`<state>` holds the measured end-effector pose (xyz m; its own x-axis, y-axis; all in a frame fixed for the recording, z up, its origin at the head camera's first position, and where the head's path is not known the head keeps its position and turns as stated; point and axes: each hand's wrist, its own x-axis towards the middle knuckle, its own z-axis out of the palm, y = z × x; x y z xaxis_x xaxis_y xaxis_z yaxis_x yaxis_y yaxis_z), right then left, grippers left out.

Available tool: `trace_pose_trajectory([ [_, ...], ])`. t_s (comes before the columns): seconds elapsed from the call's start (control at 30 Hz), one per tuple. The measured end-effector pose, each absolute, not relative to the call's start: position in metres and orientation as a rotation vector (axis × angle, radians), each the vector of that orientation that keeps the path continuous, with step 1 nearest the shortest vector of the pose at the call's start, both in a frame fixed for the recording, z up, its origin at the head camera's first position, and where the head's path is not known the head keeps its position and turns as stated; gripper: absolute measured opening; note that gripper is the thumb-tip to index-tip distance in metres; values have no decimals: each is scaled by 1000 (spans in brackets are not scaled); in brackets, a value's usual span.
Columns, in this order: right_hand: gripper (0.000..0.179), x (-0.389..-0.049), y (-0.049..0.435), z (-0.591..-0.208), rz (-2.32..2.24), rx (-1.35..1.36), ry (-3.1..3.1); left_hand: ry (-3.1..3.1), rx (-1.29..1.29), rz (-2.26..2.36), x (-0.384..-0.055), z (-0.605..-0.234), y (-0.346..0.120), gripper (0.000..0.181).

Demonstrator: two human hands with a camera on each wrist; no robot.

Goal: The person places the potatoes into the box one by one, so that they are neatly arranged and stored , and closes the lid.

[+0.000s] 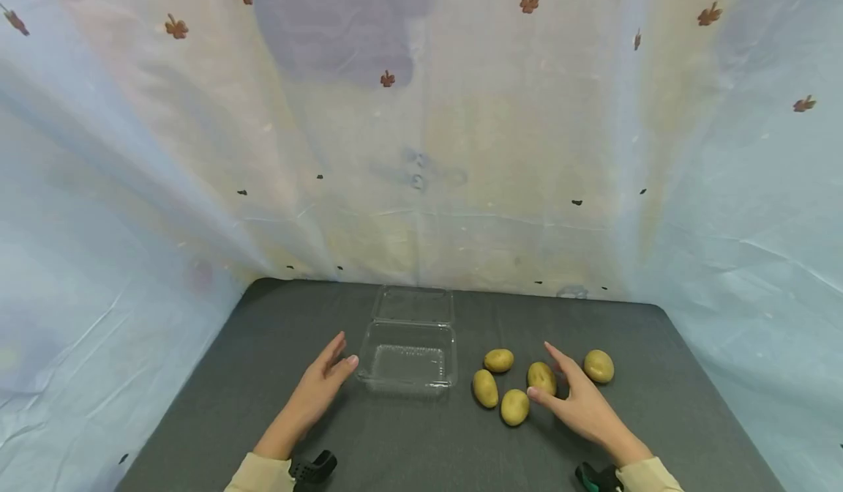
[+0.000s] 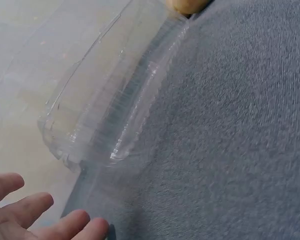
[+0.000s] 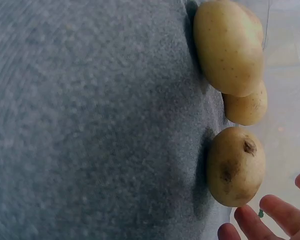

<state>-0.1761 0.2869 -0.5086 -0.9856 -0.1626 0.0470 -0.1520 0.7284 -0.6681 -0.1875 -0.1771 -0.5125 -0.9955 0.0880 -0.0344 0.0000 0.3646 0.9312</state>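
Head view: two hands [image 1: 316, 395] [image 1: 583, 408], five potatoes [image 1: 514, 407], one container [image 1: 408, 384]

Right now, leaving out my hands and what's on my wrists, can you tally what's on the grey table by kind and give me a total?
Potatoes: 5
Open clear plastic container: 1
Total: 6

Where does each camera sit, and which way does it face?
On the head, facing forward and down at a box and potatoes; left hand, right hand, sleeves show.
On the left wrist, facing the box; left hand partly shows.
On the right wrist, facing potatoes; right hand partly shows.
Head and left wrist views share the box.
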Motion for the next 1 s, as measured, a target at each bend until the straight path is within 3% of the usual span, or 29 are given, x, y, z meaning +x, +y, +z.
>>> trace_pose_trajectory([
  [0.23,84,-178,286,-509,-1165,-239,2859,2380,-17,1892,-187,-521,-174,88],
  [0.53,80,-182,288,-516,-1194,-264,2866,2223,-33,2060,-186,-529,-168,71],
  [1.0,73,-183,291,-516,-1181,-241,2800,2215,-69,2096,-185,-532,-159,61],
])
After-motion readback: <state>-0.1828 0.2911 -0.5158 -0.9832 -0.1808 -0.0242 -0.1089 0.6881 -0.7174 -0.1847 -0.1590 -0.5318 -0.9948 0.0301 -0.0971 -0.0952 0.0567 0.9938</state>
